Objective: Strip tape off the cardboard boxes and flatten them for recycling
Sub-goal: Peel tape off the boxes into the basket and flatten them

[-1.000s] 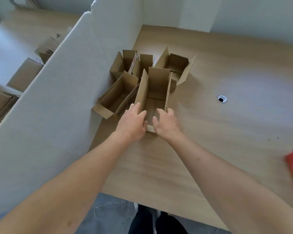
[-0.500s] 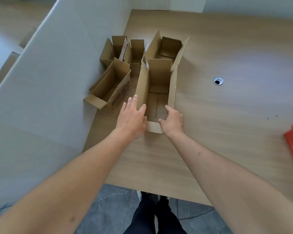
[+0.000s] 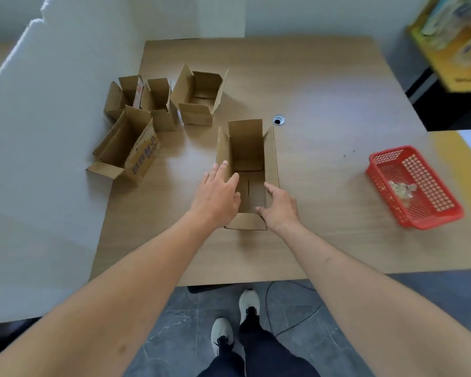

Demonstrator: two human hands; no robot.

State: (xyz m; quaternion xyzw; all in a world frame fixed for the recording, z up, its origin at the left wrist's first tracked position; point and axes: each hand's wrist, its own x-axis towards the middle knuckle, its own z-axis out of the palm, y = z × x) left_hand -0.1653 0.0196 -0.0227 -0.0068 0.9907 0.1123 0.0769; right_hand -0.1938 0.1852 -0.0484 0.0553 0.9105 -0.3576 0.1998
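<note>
box (image 3: 269,159) now apart from others, seemingly

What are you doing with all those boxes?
A person is working on an open cardboard box on the wooden table. The left hand lies flat against its left wall and the right hand touches its right wall near the front. It is not flattened yet. Four other open boxes wait at the back left, and a red basket with some scraps sits on the right.
</note>
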